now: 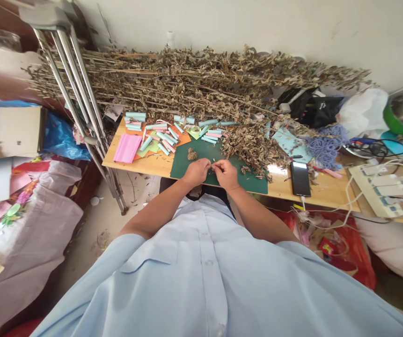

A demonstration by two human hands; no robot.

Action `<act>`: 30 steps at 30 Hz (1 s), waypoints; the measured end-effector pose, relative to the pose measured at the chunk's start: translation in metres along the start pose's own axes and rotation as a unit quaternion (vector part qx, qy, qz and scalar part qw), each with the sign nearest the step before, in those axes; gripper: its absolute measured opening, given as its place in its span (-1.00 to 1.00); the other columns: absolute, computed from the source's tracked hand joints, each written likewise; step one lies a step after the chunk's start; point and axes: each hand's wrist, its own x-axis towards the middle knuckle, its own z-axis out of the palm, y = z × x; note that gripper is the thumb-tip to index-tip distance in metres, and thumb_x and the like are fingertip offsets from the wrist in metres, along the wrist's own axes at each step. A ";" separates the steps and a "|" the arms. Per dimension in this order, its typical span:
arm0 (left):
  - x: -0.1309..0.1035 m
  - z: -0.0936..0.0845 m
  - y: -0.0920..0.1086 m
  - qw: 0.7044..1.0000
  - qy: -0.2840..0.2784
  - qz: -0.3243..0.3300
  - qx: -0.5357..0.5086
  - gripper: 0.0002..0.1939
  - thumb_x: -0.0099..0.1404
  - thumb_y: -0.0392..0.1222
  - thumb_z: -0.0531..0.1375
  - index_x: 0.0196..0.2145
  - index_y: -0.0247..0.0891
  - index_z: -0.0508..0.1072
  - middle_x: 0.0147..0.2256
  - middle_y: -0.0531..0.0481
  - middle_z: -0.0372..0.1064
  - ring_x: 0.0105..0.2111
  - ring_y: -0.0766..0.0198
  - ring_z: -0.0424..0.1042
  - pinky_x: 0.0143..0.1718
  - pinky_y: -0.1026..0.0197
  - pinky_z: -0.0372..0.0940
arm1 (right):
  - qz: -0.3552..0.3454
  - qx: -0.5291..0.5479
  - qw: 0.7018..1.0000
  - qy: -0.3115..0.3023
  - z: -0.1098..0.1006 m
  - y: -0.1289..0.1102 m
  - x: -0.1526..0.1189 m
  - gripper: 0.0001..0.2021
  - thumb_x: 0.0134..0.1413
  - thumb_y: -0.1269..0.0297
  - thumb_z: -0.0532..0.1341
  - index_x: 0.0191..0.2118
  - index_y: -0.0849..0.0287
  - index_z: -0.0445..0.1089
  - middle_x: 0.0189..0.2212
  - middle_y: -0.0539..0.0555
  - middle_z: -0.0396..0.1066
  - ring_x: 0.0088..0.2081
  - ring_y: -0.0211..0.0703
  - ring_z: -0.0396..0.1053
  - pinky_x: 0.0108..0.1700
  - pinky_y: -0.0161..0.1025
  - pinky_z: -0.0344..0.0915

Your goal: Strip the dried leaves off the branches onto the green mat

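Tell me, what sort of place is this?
Probably a cluttered room, perhaps in a home, used for handwork: long dried leafy stalks are heaped at the back, and small pastel rolls and a green mat lie on a wooden table.

The worktop (152, 165) is pale, glossy wood. At its left end lies a pink paper stack (127, 148), with blue and pink paper rolls (168, 138) spread beside it over coloured sheets. A green mat (183, 170) sits at the front edge, carrying a small brown clump (192, 154) and part of a heap of dried leaves (253, 145). Farther right lie a dark phone (300, 179), tangled bluish yarn (327, 142) and a white power strip (377, 187). Dried stalks (187, 79) stretch along the back, though what bears them is hard to make out.
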 end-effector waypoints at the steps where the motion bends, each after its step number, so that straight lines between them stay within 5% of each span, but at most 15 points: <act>1: 0.000 0.000 0.000 1.000 -0.001 -0.001 0.007 -0.80 0.40 -0.28 0.04 -0.19 -0.29 0.47 -0.26 -0.13 0.47 -0.23 0.17 0.44 -0.18 0.20 0.28 | -0.007 -0.007 1.000 0.001 0.000 0.000 0.000 -0.87 0.21 0.16 0.25 -0.22 0.08 0.44 -0.35 0.04 0.57 -0.33 -0.12 0.54 -0.17 -0.16 0.46; 12: 0.003 0.003 -0.004 1.000 0.005 0.014 -0.004 -0.74 0.43 -0.24 0.06 -0.07 -0.25 0.52 -0.13 -0.13 0.52 -0.11 0.17 0.48 -0.05 0.20 0.32 | -0.019 -0.014 1.000 0.011 0.001 0.004 0.000 -0.82 0.22 0.12 0.23 -0.17 0.08 0.44 -0.27 0.09 0.59 -0.27 -0.08 0.56 -0.13 -0.12 0.48; 30: 0.000 0.013 -0.005 0.999 0.005 0.010 0.042 -0.75 0.40 -0.26 0.04 -0.17 -0.30 0.52 -0.20 -0.20 0.49 -0.16 0.14 0.46 -0.08 0.16 0.32 | -0.012 -0.047 0.999 0.008 0.004 0.004 0.000 -0.87 0.17 0.17 0.21 -0.22 0.08 0.41 -0.33 0.08 0.55 -0.33 -0.10 0.50 -0.15 -0.11 0.46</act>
